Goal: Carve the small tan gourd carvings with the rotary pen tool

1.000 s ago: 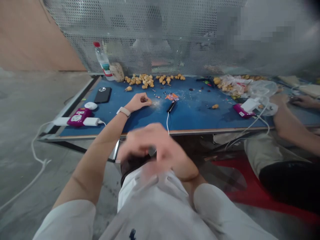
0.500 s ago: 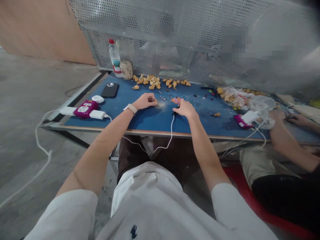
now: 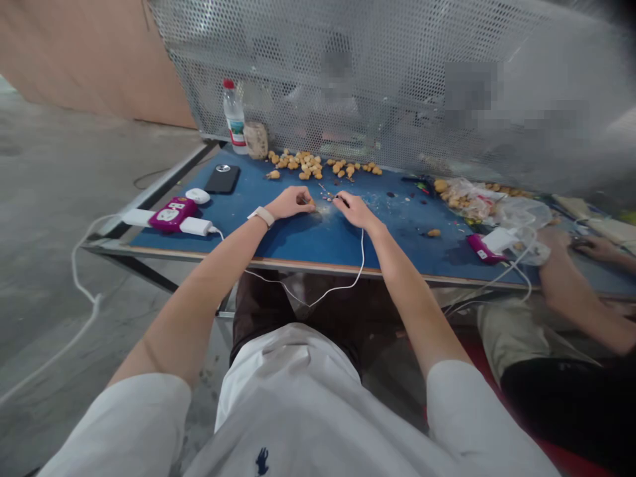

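My left hand point(image 3: 293, 202) is closed in a pinch over the blue table point(image 3: 278, 238). A small tan gourd-like piece point(image 3: 311, 204) shows at its fingertips, mostly covered by them. Just to the right, my right hand point(image 3: 355, 210) grips a slim black corded tool point(image 3: 342, 199), whose white cable point(image 3: 362, 248) hangs over the table's front edge. The tool's tip points toward the left hand; whether it touches the piece I cannot tell. Pale dust point(image 3: 325, 211) lies on the table between the hands.
Several tan gourd-like pieces point(image 3: 303, 163) lie along the perforated metal screen point(image 3: 298, 79). A bottle point(image 3: 235, 122), jar point(image 3: 256, 140), phone point(image 3: 222, 179) and purple power adapter point(image 3: 173, 215) stand left. At right are a plastic bag point(image 3: 470, 192), another purple adapter point(image 3: 481, 248) and a co-worker's arm point(image 3: 571, 285).
My right hand has lifted the black tool from over the orange-red bits and moved left, close to my left hand. The cable has swung along. My left hand stays nearly in place.
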Motion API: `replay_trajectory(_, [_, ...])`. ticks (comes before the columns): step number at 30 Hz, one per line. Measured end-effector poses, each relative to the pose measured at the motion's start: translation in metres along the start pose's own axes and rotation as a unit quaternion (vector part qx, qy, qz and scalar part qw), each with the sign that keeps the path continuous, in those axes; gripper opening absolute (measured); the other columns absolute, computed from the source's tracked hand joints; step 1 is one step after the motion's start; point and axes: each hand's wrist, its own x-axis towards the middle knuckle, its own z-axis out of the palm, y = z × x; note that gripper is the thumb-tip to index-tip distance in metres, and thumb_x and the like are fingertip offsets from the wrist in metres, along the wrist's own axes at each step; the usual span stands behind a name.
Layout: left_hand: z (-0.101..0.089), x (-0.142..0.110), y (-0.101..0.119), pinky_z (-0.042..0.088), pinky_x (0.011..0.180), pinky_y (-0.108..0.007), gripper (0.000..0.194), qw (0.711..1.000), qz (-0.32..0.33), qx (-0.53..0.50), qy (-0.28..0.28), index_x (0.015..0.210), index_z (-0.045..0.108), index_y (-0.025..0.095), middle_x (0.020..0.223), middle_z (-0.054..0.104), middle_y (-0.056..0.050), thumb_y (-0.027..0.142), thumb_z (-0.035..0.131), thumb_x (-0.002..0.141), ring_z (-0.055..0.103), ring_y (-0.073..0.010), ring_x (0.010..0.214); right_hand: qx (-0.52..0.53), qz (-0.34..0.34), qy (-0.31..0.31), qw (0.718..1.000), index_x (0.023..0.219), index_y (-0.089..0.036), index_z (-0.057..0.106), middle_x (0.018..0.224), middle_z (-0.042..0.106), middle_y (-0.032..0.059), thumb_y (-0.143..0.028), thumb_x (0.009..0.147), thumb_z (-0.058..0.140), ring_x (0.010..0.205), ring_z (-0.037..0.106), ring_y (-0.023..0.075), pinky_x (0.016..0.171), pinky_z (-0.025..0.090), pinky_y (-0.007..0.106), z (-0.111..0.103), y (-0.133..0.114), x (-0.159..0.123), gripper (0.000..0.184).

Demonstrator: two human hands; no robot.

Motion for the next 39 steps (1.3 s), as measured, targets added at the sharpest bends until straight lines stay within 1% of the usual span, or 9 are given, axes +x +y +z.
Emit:
replay_trajectory(3, [-0.001,0.001,-0.003,0.067,0.091,-0.047,0.05,1.0,0.001,0.0,0.009,0.097,0.074,0.025,0.103,0.088,-0.011,0.055,0.112,0.086,0.077,-0.0271,0.092,-0.036,-0.061,-0.025,0.997,0.121,-0.026,0.074,0.116,0.085,0.0136,-0.066,0.125,0.053,0.112,0.076,0.0351,0.105,0.054,0.044,0.013,-0.001,-0.003,0.045])
replay_trajectory(5, [-0.002,0.002,-0.005,0.068,0.093,-0.048,0.052,1.0,0.003,-0.008,0.01,0.097,0.074,0.025,0.104,0.089,-0.011,0.057,0.114,0.084,0.078,-0.0278,0.094,-0.059,-0.077,-0.036,0.995,0.126,-0.024,0.077,0.129,0.089,0.0176,-0.061,0.124,0.057,0.119,0.078,0.0386,0.107,0.053,0.045,0.018,-0.003,-0.002,0.041])
replay_trajectory(7, [-0.002,0.002,-0.006,0.067,0.094,-0.049,0.055,1.0,0.002,-0.015,0.006,0.097,0.074,0.026,0.104,0.088,-0.011,0.06,0.114,0.081,0.079,-0.0281,0.094,-0.075,-0.079,-0.036,0.993,0.127,-0.024,0.08,0.133,0.09,0.0194,-0.056,0.125,0.058,0.121,0.078,0.0398,0.107,0.052,0.045,0.019,-0.005,-0.001,0.039])
replay_trajectory(11, [-0.002,0.002,-0.006,0.068,0.097,-0.051,0.058,1.0,-0.005,-0.029,-0.003,0.097,0.074,0.026,0.105,0.089,-0.012,0.062,0.114,0.078,0.081,-0.0284,0.096,-0.077,-0.072,-0.037,0.994,0.125,-0.022,0.081,0.131,0.091,0.02,-0.054,0.127,0.056,0.116,0.078,0.0374,0.104,0.051,0.044,0.017,-0.004,0.0,0.041])
replay_trajectory(17, [-0.003,0.002,-0.008,0.071,0.1,-0.052,0.055,1.0,-0.004,-0.031,-0.003,0.096,0.074,0.025,0.107,0.088,-0.014,0.058,0.115,0.081,0.081,-0.0282,0.098,-0.075,-0.049,-0.029,0.996,0.131,-0.022,0.086,0.123,0.093,0.0179,-0.055,0.127,0.058,0.109,0.079,0.0361,0.102,0.051,0.042,0.016,-0.002,-0.001,0.043])
replay_trajectory(23, [-0.002,0.003,-0.007,0.07,0.1,-0.054,0.061,0.999,0.0,-0.033,-0.006,0.095,0.072,0.025,0.107,0.089,-0.013,0.066,0.115,0.078,0.08,-0.0286,0.098,-0.072,-0.05,-0.032,0.996,0.132,-0.021,0.088,0.128,0.094,0.0179,-0.055,0.127,0.058,0.104,0.078,0.0324,0.098,0.049,0.04,0.017,-0.004,-0.001,0.045])
replay_trajectory(29, [-0.003,0.003,-0.004,0.072,0.102,-0.055,0.066,0.999,-0.008,-0.039,-0.003,0.092,0.07,0.025,0.107,0.087,-0.012,0.068,0.118,0.074,0.081,-0.0289,0.098,-0.069,-0.048,-0.033,0.996,0.129,-0.019,0.088,0.119,0.092,0.0163,-0.055,0.127,0.058,0.101,0.077,0.0321,0.096,0.049,0.04,0.018,-0.004,0.001,0.047])
replay_trajectory(35, [-0.003,0.002,-0.002,0.073,0.103,-0.055,0.059,1.0,-0.003,-0.03,0.0,0.092,0.072,0.024,0.109,0.088,-0.014,0.061,0.117,0.08,0.081,-0.0292,0.099,-0.062,-0.031,-0.032,0.997,0.129,-0.023,0.09,0.126,0.094,0.0152,-0.053,0.128,0.061,0.11,0.08,0.0331,0.101,0.053,0.041,0.018,-0.002,0.001,0.041])
replay_trajectory(39, [-0.003,0.002,-0.002,0.073,0.102,-0.054,0.059,1.0,-0.007,-0.028,0.002,0.093,0.072,0.024,0.109,0.089,-0.014,0.058,0.118,0.081,0.081,-0.0284,0.098,-0.048,-0.035,-0.038,0.998,0.13,-0.022,0.089,0.133,0.095,0.0168,-0.051,0.127,0.062,0.114,0.082,0.0354,0.104,0.054,0.042,0.018,-0.001,0.002,0.04])
